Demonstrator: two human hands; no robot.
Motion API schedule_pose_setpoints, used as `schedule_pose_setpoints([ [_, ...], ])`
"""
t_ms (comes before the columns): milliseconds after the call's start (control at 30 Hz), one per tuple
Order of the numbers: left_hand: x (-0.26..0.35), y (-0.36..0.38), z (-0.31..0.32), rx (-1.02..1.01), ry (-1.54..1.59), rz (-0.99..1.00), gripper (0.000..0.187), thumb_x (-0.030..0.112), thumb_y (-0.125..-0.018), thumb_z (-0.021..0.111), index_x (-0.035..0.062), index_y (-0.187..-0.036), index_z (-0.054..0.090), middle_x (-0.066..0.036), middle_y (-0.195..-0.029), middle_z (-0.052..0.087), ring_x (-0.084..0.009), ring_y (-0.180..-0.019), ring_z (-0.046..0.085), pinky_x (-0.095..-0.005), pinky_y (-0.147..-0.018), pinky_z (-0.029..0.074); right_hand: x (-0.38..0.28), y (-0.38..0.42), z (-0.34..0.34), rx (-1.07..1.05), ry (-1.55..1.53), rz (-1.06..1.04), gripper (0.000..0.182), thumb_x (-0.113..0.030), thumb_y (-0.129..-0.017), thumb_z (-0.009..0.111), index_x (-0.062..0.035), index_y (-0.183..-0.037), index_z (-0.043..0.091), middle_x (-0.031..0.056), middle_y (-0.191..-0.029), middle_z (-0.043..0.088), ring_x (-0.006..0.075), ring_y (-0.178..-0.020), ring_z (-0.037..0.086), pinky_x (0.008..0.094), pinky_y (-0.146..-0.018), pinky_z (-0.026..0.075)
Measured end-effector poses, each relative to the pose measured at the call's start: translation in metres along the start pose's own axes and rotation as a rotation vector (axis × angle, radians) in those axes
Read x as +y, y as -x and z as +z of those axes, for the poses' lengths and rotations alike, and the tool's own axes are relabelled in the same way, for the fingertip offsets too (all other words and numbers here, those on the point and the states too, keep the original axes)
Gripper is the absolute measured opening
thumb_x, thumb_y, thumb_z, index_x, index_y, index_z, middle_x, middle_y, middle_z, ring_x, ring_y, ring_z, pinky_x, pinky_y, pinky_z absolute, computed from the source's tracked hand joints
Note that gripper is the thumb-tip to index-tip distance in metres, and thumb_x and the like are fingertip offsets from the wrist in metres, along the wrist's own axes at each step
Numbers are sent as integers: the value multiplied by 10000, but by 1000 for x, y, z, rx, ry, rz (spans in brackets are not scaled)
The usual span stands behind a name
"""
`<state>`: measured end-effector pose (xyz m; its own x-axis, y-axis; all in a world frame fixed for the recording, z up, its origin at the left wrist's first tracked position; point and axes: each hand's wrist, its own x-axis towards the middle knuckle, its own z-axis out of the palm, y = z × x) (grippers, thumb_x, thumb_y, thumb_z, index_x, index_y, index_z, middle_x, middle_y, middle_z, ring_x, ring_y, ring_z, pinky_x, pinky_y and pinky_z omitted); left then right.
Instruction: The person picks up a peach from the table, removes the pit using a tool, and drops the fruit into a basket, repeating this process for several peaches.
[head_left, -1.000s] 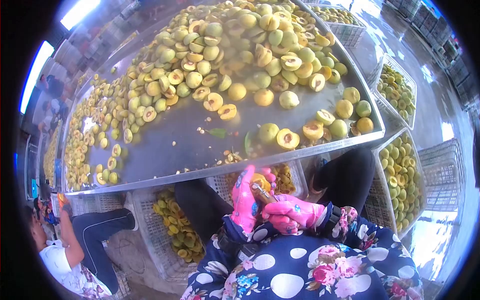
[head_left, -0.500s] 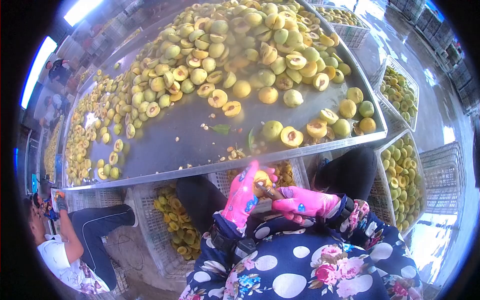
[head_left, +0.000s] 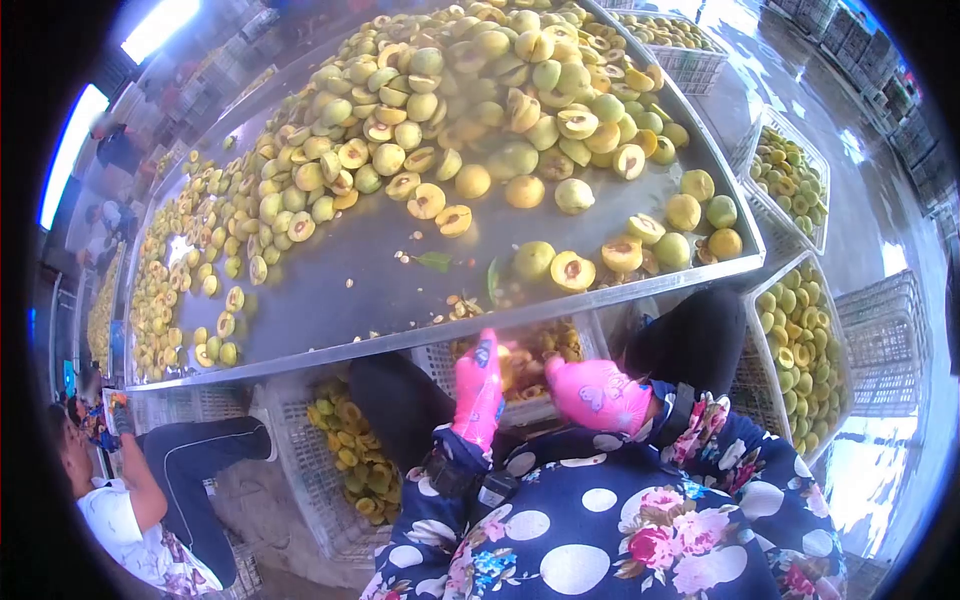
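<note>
My left hand (head_left: 480,392), in a pink patterned glove, is raised just in front of the table edge, edge-on to me. Most of its fingers are hidden, and a blurred yellowish patch shows beside them. To its right, my right hand (head_left: 598,394) is curled closed in a matching glove; whatever lies inside it is out of sight. Below and between the two hands stands a crate (head_left: 526,412) with yellow fruit pieces in it. Nearest on the metal table (head_left: 370,300) are a halved stone fruit (head_left: 572,271) with a brown centre and a whole greenish fruit (head_left: 533,261).
A big heap of halved and whole fruit (head_left: 400,130) covers the table's far side. Fruit-filled crates stand at right (head_left: 800,350) and lower left (head_left: 350,455). Stacked crates (head_left: 880,340) are farther right. A seated person (head_left: 140,500) works at left.
My hands have moved apart. The yellow fruit and the brown-handled tool seen between them earlier no longer show clearly. My left hand has turned edge-on.
</note>
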<state>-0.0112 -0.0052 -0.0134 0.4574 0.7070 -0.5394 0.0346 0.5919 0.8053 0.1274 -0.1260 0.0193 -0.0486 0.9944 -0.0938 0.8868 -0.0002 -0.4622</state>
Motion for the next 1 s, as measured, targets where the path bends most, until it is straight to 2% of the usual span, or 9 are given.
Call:
schedule_pose_setpoints([
  [167, 47, 48, -54, 237, 61, 259, 465, 426, -911, 479, -18, -936, 616, -113, -773, 652, -147, -616, 620, -245, -502, 512, -10, 3, -18, 142, -243, 128, 206, -191, -809, 569, -23, -886, 478, 181, -640, 556, 386, -578, 575, 466, -506, 458],
  [233, 70, 65, -98, 517, -89, 336, 426, 399, -915, 484, -1, -926, 631, -98, -767, 651, -135, -621, 605, -248, -509, 490, 0, 2, 0, 136, -310, 141, 244, -240, -808, 574, -23, -885, 492, 197, -681, 577, 382, -657, 597, 465, -561, 469],
  [333, 74, 76, -182, 944, -1350, 685, 401, 338, -906, 519, -51, -894, 616, -101, -733, 625, -153, -642, 565, -316, -566, 417, 65, 19, 56, -472, -144, -139, 278, -271, -811, 565, -15, -903, 506, 199, -710, 593, 382, -687, 602, 471, -590, 472],
  [433, 99, 68, -172, 722, -1061, 606, 304, 263, -875, 569, -27, -945, 622, -95, -786, 630, -159, -702, 592, -293, -602, 443, 36, -5, 40, -272, -264, 196, 302, -285, -814, 530, 3, -906, 536, 201, -726, 607, 383, -683, 602, 465, -595, 479],
  [500, 122, 35, -138, 553, -768, 528, 234, 182, -842, 613, -16, -967, 620, -151, -827, 649, -238, -761, 631, -334, -679, 470, 74, 8, 81, -269, -546, 47, 303, -286, -816, 522, 7, -892, 538, 208, -702, 601, 384, -682, 601, 468, -591, 477],
  [567, 132, -23, -118, 414, -912, 769, 248, 196, -835, 617, -14, -966, 618, -179, -802, 642, -268, -737, 639, -339, -652, 473, 55, 1, 50, -425, -249, 128, 299, -281, -820, 512, 12, -878, 532, 205, -668, 597, 386, -679, 599, 475, -586, 471],
  [767, 148, -123, 6, 320, -1217, 558, 380, 328, -833, 574, -39, -930, 599, -243, -798, 621, -359, -786, 622, -400, -722, 474, 43, 10, 26, -306, -377, 198, 351, -293, -853, 518, 36, -973, 487, 248, -762, 604, 414, -764, 597, 474, -649, 460],
  [800, 133, -156, 1, 298, -1356, 455, 358, 266, -809, 616, -45, -983, 580, -208, -837, 636, -320, -791, 635, -374, -734, 482, 42, 10, 17, -303, -397, 206, 349, -295, -856, 519, 35, -964, 483, 248, -753, 600, 411, -755, 598, 468, -642, 460],
  [1000, 125, -141, 33, -1, -602, 96, 285, 133, -765, 667, -1, -1003, 586, -86, -866, 641, -161, -774, 623, -323, -659, 513, 36, 18, -16, -299, -720, 373, 284, -260, -890, 525, 13, -936, 464, 197, -705, 576, 317, -624, 592, 396, -572, 456],
])
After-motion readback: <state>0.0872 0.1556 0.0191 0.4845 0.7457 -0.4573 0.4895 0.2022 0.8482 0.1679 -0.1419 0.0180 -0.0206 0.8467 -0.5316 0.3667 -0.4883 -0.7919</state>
